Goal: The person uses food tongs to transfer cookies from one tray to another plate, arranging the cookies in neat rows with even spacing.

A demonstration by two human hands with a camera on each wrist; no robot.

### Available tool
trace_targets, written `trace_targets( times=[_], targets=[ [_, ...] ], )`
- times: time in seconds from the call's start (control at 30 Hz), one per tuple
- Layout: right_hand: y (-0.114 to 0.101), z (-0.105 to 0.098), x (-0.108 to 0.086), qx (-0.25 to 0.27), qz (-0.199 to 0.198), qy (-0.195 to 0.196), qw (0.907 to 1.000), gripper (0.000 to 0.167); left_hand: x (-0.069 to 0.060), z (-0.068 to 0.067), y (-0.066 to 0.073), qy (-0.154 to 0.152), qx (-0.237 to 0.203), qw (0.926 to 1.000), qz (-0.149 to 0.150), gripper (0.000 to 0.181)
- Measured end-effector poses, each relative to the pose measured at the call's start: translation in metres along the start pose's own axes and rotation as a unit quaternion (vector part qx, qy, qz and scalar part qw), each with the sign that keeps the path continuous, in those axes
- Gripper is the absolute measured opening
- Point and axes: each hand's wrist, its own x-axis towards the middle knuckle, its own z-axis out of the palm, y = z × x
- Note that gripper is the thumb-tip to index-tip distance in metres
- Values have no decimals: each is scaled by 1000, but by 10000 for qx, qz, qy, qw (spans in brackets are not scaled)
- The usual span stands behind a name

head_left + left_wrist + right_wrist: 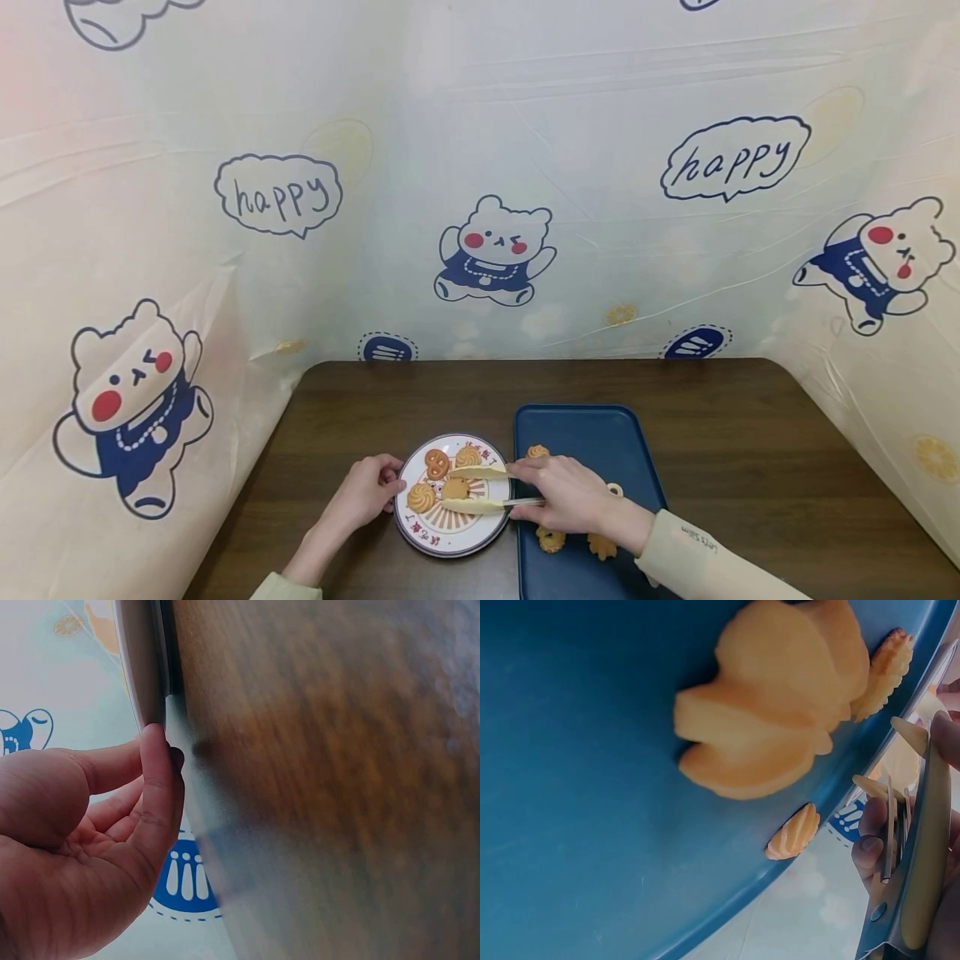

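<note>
At its left rim, a round white plate with red lettering is pinched between the thumb and fingers of my left hand; the left wrist view shows this hand at the plate's edge. My right hand grips a pair of tongs with pale yellow tips, spread over the plate. Between the tips lies a cookie; whether they touch it I cannot tell. Also on the plate are a pretzel-shaped cookie and two swirled cookies, one upper, one left.
Right of the plate lies a dark blue tray, partly under my right arm. It bears several cookies, among them a ring-shaped one and a flower-shaped one. Everything stands on a brown wooden table; a printed curtain hangs behind.
</note>
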Motion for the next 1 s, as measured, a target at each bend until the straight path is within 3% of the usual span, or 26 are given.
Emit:
trace_targets(
  times=[0.57, 1.0],
  targets=[
    [-2, -3, -3, 130, 104, -9, 9999, 61, 0, -1, -1, -62, 58, 10000, -15, 22],
    [3, -23, -14, 16, 192, 384, 9991, 63, 0, 0, -1, -2, 55, 10000, 29, 20]
  ],
)
